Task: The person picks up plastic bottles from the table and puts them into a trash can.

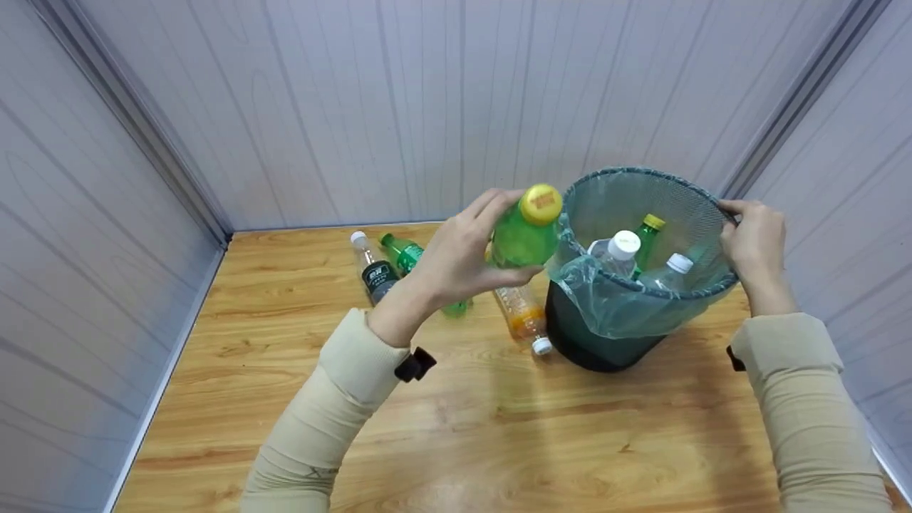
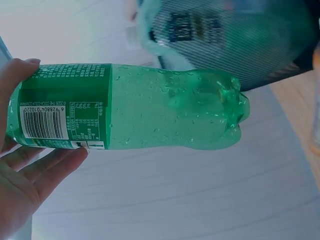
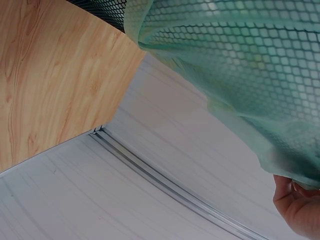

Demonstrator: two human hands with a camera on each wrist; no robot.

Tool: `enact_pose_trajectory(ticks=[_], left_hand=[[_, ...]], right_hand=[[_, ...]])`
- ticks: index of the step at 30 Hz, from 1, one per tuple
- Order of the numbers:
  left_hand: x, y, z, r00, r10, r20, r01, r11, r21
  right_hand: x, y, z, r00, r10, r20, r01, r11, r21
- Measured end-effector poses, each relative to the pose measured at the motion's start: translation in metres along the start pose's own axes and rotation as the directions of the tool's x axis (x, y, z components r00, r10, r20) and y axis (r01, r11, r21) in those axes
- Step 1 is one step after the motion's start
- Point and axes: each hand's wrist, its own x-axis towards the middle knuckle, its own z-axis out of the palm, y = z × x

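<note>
My left hand (image 1: 463,249) grips a green plastic bottle (image 1: 526,239) with a yellow cap, held up just left of the bin's rim. In the left wrist view the bottle (image 2: 165,107) lies sideways across the picture, its barcode label between thumb and fingers, with droplets inside the clear green lower part. My right hand (image 1: 759,239) holds the right rim of a black mesh trash bin (image 1: 598,342) lined with a thin green bag (image 1: 605,306). Inside the bin are a white-capped bottle (image 1: 623,249), another white-capped bottle (image 1: 673,271) and a yellow-capped green bottle (image 1: 647,239).
On the wooden floor (image 1: 456,427), left of the bin, lie an orange-labelled bottle (image 1: 526,313), a dark-labelled bottle (image 1: 375,271) and a green bottle (image 1: 405,251) partly behind my left hand. Pale panel walls (image 1: 427,107) close in the back and both sides.
</note>
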Motion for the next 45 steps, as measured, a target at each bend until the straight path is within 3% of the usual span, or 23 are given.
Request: enact_pose_trajectory(ticks=[13,20,26,34,38,42,45], left_hand=[[0.046,0.019,-0.013,0.997,0.036,-0.061,-0.037,0.999,-0.006],[0.067,0.017,-0.005,0.993,0.042,-0.108,-0.047,0.998,-0.045],[0.086,0.011,0.012,0.997,-0.072,-0.039,0.067,0.992,-0.103],[0.102,-0.004,0.045,0.972,-0.228,0.066,0.234,0.965,-0.116],[0.108,-0.012,0.062,0.948,-0.303,0.103,0.315,0.94,-0.134],[0.112,-0.021,0.078,0.908,-0.394,0.141,0.414,0.897,-0.157],[0.111,-0.027,0.086,0.891,-0.43,0.146,0.45,0.878,-0.162]], right_hand=[[0.0,-0.005,0.005,1.0,-0.019,-0.015,0.019,1.0,0.0],[0.001,-0.005,0.004,0.999,-0.03,-0.02,0.03,1.0,-0.005],[0.001,-0.004,0.004,0.999,-0.034,-0.028,0.034,0.999,0.0],[0.001,-0.001,0.005,1.0,-0.025,-0.017,0.025,1.0,-0.008],[0.001,-0.001,0.004,0.999,-0.03,-0.037,0.03,1.0,-0.003],[0.001,-0.001,0.004,0.999,-0.025,-0.037,0.026,1.0,0.005],[0.0,-0.002,0.005,1.0,-0.013,-0.026,0.014,1.0,0.011]])
